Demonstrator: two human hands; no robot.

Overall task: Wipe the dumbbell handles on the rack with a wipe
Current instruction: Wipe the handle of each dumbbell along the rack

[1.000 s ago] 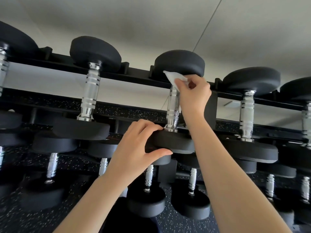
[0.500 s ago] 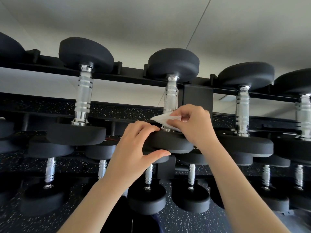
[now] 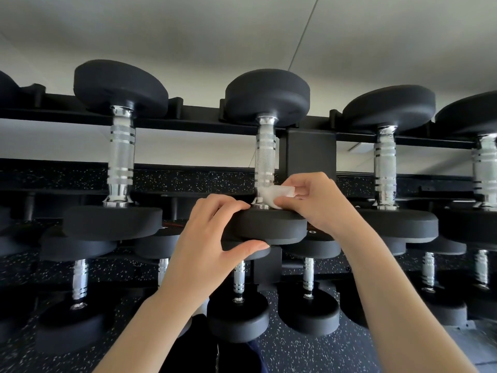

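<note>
Both hands grip one front-to-back dumbbell point(image 3: 265, 162).

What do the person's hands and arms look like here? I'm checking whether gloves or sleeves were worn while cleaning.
Both are bare. The left hand and right hand wear no gloves, rings, or watch, and the fingers have short, unpainted nails. Both forearms are uncovered as far as the picture's bottom edge, with no sleeve or wristband showing.

Dumbbells point(image 3: 266, 157) sit side by side on the top shelf of the rack point(image 3: 310, 152). More dumbbells sit on the shelf below. The floor point(image 3: 309, 354) lies under the rack.
</note>
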